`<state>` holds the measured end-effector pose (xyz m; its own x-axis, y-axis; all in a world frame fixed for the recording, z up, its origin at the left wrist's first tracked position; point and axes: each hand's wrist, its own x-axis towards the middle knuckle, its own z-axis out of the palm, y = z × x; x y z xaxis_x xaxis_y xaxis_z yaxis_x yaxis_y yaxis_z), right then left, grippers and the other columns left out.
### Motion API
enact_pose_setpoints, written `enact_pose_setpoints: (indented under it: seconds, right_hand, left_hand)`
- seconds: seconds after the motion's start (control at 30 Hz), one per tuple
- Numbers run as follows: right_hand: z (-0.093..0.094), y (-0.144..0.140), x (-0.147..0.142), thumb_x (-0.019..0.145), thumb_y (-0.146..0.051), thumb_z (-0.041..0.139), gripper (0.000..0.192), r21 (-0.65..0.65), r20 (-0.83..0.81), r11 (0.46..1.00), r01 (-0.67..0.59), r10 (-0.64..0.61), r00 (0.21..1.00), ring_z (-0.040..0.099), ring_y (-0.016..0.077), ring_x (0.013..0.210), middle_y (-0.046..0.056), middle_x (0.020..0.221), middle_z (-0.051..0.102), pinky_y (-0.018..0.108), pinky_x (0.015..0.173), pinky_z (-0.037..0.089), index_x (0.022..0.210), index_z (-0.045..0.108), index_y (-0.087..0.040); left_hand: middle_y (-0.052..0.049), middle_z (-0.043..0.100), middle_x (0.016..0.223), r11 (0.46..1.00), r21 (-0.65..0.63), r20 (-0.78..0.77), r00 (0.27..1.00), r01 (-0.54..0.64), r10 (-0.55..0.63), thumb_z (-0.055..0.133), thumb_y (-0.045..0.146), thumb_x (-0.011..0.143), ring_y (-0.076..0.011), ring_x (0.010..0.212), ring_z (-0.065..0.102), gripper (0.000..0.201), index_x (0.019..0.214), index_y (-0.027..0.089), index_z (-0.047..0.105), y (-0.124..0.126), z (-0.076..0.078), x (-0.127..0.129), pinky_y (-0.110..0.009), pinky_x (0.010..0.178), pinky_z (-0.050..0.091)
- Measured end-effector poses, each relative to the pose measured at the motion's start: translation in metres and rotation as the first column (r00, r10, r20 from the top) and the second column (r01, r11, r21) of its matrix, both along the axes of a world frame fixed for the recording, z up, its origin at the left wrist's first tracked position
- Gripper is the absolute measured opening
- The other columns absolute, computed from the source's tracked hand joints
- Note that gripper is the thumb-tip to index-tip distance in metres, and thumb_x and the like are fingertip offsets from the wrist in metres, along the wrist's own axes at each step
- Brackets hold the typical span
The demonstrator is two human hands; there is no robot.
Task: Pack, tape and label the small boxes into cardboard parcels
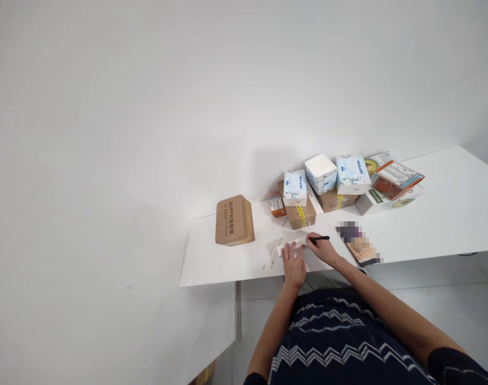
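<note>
A narrow white strip of paper [300,243] lies on the white table near its front edge. My left hand [294,263] rests on it with fingers spread and pressing down. In my right hand [320,249] is a dark pen [322,238], gripped between the fingers, with its tip end at the right part of the strip. Faint marks seem to show on the paper, too small to read. To the right of my right hand lies a flat, partly pixelated object [358,243], whose kind I cannot tell.
A brown carton [230,222] stands at the left. Behind my hands, tissue packs [295,184] sit on cardboard boxes [300,218], beside a small orange box [276,206]. Further right, an orange-and-white box [400,176] rests on white boxes [368,202]. The white table [436,214] runs along the wall.
</note>
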<state>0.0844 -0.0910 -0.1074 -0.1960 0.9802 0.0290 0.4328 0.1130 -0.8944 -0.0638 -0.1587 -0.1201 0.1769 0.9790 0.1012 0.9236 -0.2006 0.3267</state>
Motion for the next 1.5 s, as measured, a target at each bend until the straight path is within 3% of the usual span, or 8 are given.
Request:
enact_pose_setpoints:
  seconds: [0.3,0.93,1.07,1.2,1.23,1.3,1.4,1.5]
  right_hand:
    - [-0.008,0.003,-0.001,0.081,-0.028,0.040,0.017,0.035,0.085,0.999,-0.035,0.032,0.996,0.052,0.0168,0.064,0.003,0.070,0.057,0.029,0.066,0.043,0.075,0.054,-0.021]
    - [-0.007,0.003,-0.001,0.080,-0.032,0.041,0.018,0.043,-0.015,0.999,-0.012,0.013,1.000,0.053,0.0177,0.065,0.004,0.073,0.059,0.030,0.067,0.043,0.075,0.054,-0.020]
    - [-0.003,-0.002,0.003,0.079,-0.038,0.045,0.020,-0.075,-0.126,0.990,0.120,-0.129,0.984,0.053,0.0168,0.060,0.001,0.065,0.059,0.029,0.063,0.043,0.077,0.055,-0.021]
    - [-0.002,-0.006,0.014,0.079,-0.050,0.047,0.031,-0.251,-0.267,0.922,0.293,-0.357,0.895,0.057,0.0176,0.061,0.002,0.066,0.063,0.027,0.059,0.044,0.078,0.054,-0.020]
    - [-0.003,-0.006,0.019,0.081,-0.052,0.044,0.034,-0.276,-0.258,0.902,0.332,-0.402,0.878,0.058,0.0178,0.062,0.004,0.069,0.065,0.027,0.059,0.044,0.079,0.054,-0.020]
    - [-0.007,-0.004,0.030,0.086,-0.050,0.034,0.038,-0.298,-0.073,0.881,0.368,-0.406,0.911,0.060,0.0181,0.065,0.008,0.075,0.067,0.027,0.061,0.044,0.082,0.055,-0.018]
    - [-0.021,-0.001,0.047,0.087,-0.039,0.037,0.034,-0.354,0.298,0.882,0.311,-0.209,0.932,0.063,0.0198,0.071,0.011,0.074,0.068,0.027,0.065,0.043,0.076,0.059,-0.017]
    - [-0.039,-0.003,0.057,0.079,-0.030,0.053,0.022,-0.448,0.393,0.857,0.254,-0.066,0.917,0.062,0.0214,0.066,0.010,0.065,0.067,0.028,0.061,0.040,0.063,0.061,-0.016]
  left_hand:
    - [-0.009,0.045,0.138,1.000,0.023,-0.001,1.000,0.001,-0.001,0.046,0.007,0.073,-0.0322,0.132,0.030,0.061,0.132,0.024,0.049,0.000,-0.001,0.000,-0.054,0.110,0.023]
    - [-0.008,0.044,0.139,1.000,0.017,-0.071,0.997,0.002,-0.001,0.047,0.007,0.073,-0.0320,0.132,0.031,0.062,0.133,0.025,0.048,0.000,0.002,0.000,-0.055,0.109,0.026]
    - [-0.007,0.044,0.138,0.999,0.038,-0.075,0.997,0.007,-0.005,0.046,0.008,0.074,-0.0307,0.132,0.031,0.060,0.132,0.026,0.049,-0.001,0.001,0.000,-0.053,0.110,0.026]
    - [-0.006,0.044,0.138,0.999,0.051,-0.075,0.997,0.003,0.001,0.047,0.008,0.075,-0.0294,0.133,0.030,0.060,0.132,0.027,0.049,-0.001,0.000,-0.001,-0.052,0.110,0.026]
    - [-0.006,0.044,0.138,0.999,0.054,-0.075,0.997,0.002,0.002,0.047,0.008,0.075,-0.0294,0.133,0.030,0.060,0.131,0.027,0.049,-0.001,-0.001,-0.001,-0.052,0.111,0.026]
    - [-0.006,0.045,0.137,0.998,0.057,-0.077,0.997,0.004,0.000,0.047,0.008,0.075,-0.0296,0.133,0.030,0.059,0.131,0.027,0.050,-0.001,-0.001,-0.001,-0.051,0.111,0.026]
    - [-0.006,0.045,0.137,0.998,0.062,-0.081,0.997,0.004,0.001,0.048,0.008,0.074,-0.0298,0.132,0.031,0.059,0.130,0.026,0.050,-0.001,-0.001,-0.001,-0.052,0.110,0.026]
    - [-0.006,0.046,0.137,0.998,0.068,-0.088,0.996,0.006,0.000,0.048,0.008,0.074,-0.0297,0.132,0.032,0.059,0.130,0.026,0.051,0.000,0.000,-0.001,-0.051,0.110,0.027]
